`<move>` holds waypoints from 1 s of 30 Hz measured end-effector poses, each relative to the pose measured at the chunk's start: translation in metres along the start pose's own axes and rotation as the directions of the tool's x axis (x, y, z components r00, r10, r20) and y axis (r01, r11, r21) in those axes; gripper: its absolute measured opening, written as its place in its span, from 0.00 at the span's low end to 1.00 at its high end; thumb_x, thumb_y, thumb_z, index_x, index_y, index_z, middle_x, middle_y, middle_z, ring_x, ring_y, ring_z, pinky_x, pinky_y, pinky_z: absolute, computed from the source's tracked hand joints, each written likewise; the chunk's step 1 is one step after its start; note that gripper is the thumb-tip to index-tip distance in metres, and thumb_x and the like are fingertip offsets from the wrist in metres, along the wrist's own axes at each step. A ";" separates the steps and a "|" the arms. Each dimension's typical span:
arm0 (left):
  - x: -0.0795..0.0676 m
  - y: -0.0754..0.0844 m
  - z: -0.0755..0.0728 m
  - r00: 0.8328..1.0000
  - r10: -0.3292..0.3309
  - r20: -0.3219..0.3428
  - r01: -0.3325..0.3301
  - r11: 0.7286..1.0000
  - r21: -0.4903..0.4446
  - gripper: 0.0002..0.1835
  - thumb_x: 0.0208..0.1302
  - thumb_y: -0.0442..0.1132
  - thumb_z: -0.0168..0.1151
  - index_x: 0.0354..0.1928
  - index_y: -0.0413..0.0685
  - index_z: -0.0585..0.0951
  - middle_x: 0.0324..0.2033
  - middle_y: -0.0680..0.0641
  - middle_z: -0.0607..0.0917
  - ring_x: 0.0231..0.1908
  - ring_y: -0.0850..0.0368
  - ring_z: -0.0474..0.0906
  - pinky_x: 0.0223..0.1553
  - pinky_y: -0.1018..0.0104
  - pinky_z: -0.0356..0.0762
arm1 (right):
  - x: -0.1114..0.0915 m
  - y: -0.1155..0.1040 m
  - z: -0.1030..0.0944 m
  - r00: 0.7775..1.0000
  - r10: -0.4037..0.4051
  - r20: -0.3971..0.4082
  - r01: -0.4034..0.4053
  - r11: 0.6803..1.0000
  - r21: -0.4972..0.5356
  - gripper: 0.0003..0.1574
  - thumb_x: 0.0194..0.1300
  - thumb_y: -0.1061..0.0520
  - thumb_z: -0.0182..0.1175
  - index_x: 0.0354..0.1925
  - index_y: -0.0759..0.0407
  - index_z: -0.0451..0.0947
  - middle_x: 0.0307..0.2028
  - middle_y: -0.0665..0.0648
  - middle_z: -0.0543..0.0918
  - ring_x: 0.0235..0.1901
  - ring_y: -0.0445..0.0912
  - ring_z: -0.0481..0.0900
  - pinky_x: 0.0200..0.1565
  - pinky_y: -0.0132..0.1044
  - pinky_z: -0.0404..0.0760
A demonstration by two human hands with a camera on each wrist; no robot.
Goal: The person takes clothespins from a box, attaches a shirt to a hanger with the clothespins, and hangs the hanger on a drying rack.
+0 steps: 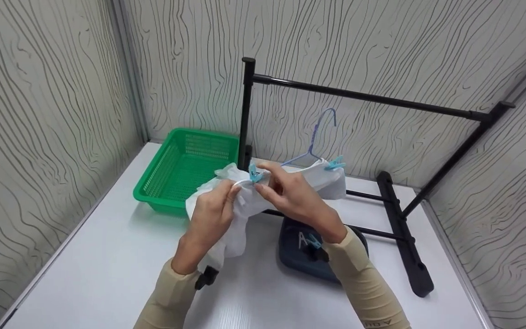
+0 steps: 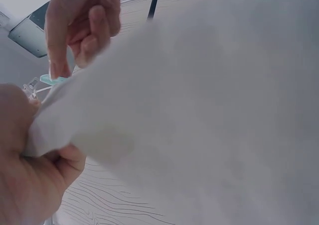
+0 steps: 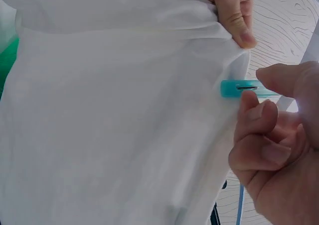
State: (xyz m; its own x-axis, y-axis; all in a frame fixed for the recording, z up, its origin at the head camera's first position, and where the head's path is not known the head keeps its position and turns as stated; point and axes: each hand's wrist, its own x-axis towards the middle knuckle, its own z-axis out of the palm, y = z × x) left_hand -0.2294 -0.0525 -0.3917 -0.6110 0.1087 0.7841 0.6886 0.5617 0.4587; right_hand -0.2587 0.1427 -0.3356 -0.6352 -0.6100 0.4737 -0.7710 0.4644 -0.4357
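A white cloth garment hangs over a blue wire hanger, its hook standing up behind it. My left hand pinches the garment's upper edge, fingers folded into the fabric in the left wrist view. On that edge, just right of these fingers, sits a light blue clothespin. Thumb and finger of my right hand pinch it from two sides, the other fingers curled in. Another blue clothespin grips the cloth at the hanger's right end. The garment hides most of the hanger's lower part.
A green plastic basket stands at the back left. Behind the hands rises a black rack with a foot at right. Under my right forearm lies a dark blue tray with loose clothespins. Patterned panels wall the white table.
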 end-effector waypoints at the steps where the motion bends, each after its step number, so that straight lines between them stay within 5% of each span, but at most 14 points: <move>1: -0.001 0.001 0.001 1.000 -0.003 -0.004 0.003 1.000 0.001 0.07 0.68 0.39 0.52 0.35 0.43 0.74 0.16 0.53 0.71 0.18 0.64 0.71 0.19 0.76 0.69 | -0.001 0.001 0.001 0.999 0.022 0.038 -0.023 0.999 0.024 0.23 0.69 0.47 0.51 0.58 0.52 0.67 0.22 0.47 0.73 0.17 0.36 0.69 0.20 0.29 0.71; 7: -0.007 0.006 0.010 0.999 0.028 -0.030 -0.027 1.000 0.009 0.05 0.66 0.38 0.54 0.34 0.44 0.75 0.17 0.53 0.74 0.19 0.65 0.72 0.22 0.76 0.70 | -0.002 0.006 0.007 0.984 0.092 0.150 -0.107 0.990 0.093 0.15 0.71 0.43 0.44 0.42 0.51 0.68 0.25 0.52 0.77 0.17 0.38 0.74 0.21 0.32 0.75; 13: -0.010 0.014 0.020 0.999 0.014 -0.035 -0.015 0.999 -0.028 0.06 0.67 0.38 0.53 0.36 0.43 0.76 0.21 0.52 0.77 0.22 0.67 0.75 0.25 0.78 0.73 | -0.005 0.008 0.012 0.993 0.116 0.035 -0.116 0.993 -0.003 0.18 0.67 0.39 0.49 0.38 0.52 0.68 0.22 0.45 0.72 0.21 0.36 0.72 0.22 0.30 0.73; 21: -0.013 0.026 0.032 0.998 -0.049 -0.030 0.048 0.999 -0.018 0.07 0.70 0.38 0.48 0.37 0.43 0.74 0.22 0.53 0.75 0.23 0.65 0.73 0.25 0.75 0.72 | -0.009 0.013 0.022 0.977 0.154 -0.150 -0.154 0.988 0.011 0.17 0.68 0.41 0.49 0.37 0.53 0.72 0.20 0.44 0.69 0.18 0.37 0.69 0.19 0.29 0.68; 30: -0.017 0.032 0.044 0.997 -0.061 0.051 0.063 0.997 -0.045 0.10 0.72 0.39 0.44 0.42 0.42 0.74 0.27 0.52 0.74 0.26 0.62 0.70 0.29 0.70 0.72 | -0.014 0.021 0.021 0.957 0.246 -0.155 -0.234 0.968 0.094 0.11 0.67 0.47 0.53 0.35 0.53 0.73 0.19 0.46 0.74 0.16 0.38 0.72 0.18 0.33 0.72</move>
State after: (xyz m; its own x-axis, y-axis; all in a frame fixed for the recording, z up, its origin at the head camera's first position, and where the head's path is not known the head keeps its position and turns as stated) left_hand -0.2143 -0.0006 -0.4090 -0.6709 0.1160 0.7324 0.6654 0.5302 0.5255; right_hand -0.2651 0.1476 -0.3681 -0.8045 -0.3697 0.4649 -0.5935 0.5315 -0.6043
